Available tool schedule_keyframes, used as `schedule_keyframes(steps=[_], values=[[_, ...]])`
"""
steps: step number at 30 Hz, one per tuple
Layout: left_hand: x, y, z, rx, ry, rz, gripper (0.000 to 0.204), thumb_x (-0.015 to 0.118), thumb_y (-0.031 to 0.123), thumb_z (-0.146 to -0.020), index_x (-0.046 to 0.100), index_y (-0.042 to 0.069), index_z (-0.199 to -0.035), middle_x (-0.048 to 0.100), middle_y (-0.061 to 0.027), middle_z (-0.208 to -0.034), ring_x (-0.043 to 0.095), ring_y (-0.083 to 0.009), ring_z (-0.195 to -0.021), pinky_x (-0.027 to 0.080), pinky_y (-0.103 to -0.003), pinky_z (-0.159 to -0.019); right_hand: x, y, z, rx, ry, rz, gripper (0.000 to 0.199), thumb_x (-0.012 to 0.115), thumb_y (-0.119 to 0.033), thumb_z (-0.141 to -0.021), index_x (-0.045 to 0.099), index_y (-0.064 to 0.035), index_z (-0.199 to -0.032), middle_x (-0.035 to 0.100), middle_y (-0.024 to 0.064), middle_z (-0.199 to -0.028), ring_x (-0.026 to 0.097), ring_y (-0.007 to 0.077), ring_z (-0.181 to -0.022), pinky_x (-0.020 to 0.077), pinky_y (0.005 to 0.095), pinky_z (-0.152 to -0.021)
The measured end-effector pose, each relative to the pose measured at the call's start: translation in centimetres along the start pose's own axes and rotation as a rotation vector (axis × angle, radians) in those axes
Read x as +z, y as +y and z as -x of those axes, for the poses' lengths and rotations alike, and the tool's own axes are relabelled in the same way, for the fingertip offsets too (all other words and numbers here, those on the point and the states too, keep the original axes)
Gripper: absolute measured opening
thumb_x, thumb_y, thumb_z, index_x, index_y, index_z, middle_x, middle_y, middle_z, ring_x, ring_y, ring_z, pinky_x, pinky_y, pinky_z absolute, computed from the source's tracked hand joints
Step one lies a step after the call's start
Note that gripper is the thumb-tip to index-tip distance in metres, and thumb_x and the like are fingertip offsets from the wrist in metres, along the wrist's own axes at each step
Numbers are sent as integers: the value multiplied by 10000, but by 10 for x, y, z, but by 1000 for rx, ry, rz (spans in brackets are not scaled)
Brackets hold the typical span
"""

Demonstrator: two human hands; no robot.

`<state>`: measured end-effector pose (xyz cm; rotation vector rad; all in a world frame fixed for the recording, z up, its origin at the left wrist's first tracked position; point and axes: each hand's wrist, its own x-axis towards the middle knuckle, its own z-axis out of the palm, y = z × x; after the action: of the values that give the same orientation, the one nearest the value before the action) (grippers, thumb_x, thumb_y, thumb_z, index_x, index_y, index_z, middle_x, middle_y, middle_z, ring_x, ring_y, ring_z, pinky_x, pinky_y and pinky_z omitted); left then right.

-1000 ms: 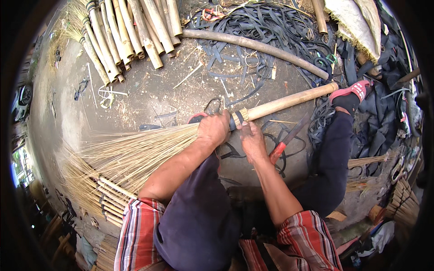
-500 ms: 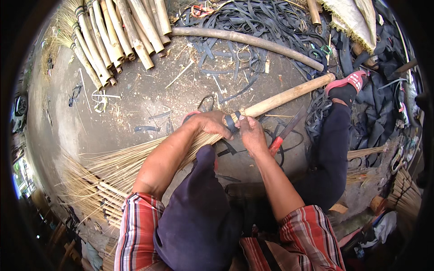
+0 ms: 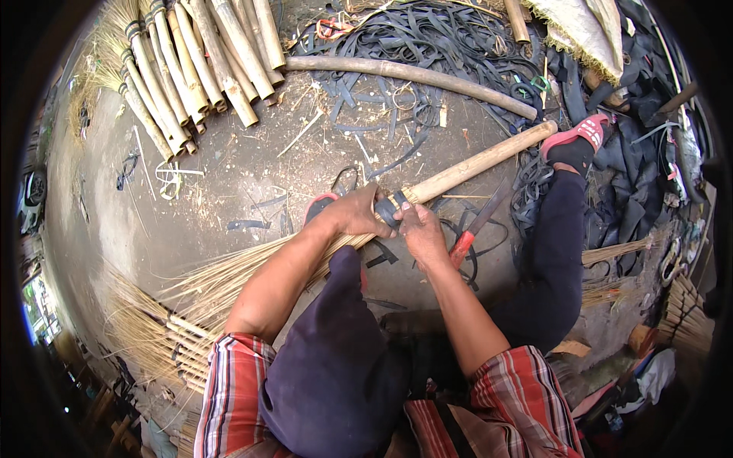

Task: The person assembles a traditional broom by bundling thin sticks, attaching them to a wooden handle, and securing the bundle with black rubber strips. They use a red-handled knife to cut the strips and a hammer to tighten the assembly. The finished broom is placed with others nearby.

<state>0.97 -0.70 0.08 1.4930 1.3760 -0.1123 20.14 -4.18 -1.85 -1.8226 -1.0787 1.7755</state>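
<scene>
Dusty floor [image 3: 175, 244], strewn with shavings and scraps, as ground-level workspace. Toward twelve to one o'clock, a big tangle of black strips [image 3: 427, 34], seemingly the same stuff as the binding in hand. Across the middle, from eight o'clock up to two, one long broom [image 3: 485, 159] with bristles [image 3: 229, 278] spread toward eight and a pale round handle toward two. Between ten and eleven o'clock, a row of bamboo poles [image 3: 217, 61], laid side by side, apparently out of the way. At eight o'clock, a sheaf of bristles and slim sticks [image 3: 187, 328], near the left sleeve. At two o'clock, a red shoe [image 3: 594, 131] close by the handle's end, perhaps as a brace; exact contact impossible to judge. Past three o'clock, a red-handled knife [image 3: 463, 249], just beside the right wrist, seemingly within easy reach. Near the centre, left hand [image 3: 357, 214] closed around the bristles, likely to squeeze them together. At three o'clock from it, right hand [image 3: 422, 231], fingertips pinched at a black band [image 3: 388, 211] around the broom's neck, probably for tension.
</scene>
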Motion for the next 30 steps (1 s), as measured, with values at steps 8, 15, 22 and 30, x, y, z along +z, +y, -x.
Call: schedule_keyframes(steps=[8, 15, 22, 30], values=[[31, 21, 20, -37, 307, -255, 740, 783, 504, -903, 513, -1, -1372, 696, -293, -1180, 742, -452, -1038, 609, -514, -890, 1, -6, 24, 111, -44, -166, 303, 466, -285, -1162, 664, -61, -1112, 484, -48, -741, 387, 51, -602, 320, 245, -525], [12, 32, 13, -190, 126, -227, 774, 626, 678, -967, 575, 14, -1361, 750, -317, -1045, 753, -452, -1043, 601, -537, -899, -4, -29, 57, 252, -31, -357, 273, 470, -293, -1159, 647, -94, -1093, 432, -70, -651, 315, 54, -467, 258, 257, -431], [4, 22, 5, -142, 129, -173, 846, 571, 763, -952, 631, 23, -1356, 755, -313, -1036, 731, -495, -1031, 574, -573, -908, -24, -24, 124, 86, -74, -178, 300, 469, -251, -1148, 623, -54, -981, 445, -43, -708, 414, 60, -639, 350, 275, -576], [-1, -2, -5, 0, -81, 369, 812, 656, 710, -960, 694, -4, -1346, 751, -173, -1230, 694, -262, -1145, 517, -403, -1015, -48, 50, 77, -3, -234, -44, 275, 468, -264, -1164, 598, -84, -1001, 475, -41, -757, 447, 67, -681, 377, 254, -619]])
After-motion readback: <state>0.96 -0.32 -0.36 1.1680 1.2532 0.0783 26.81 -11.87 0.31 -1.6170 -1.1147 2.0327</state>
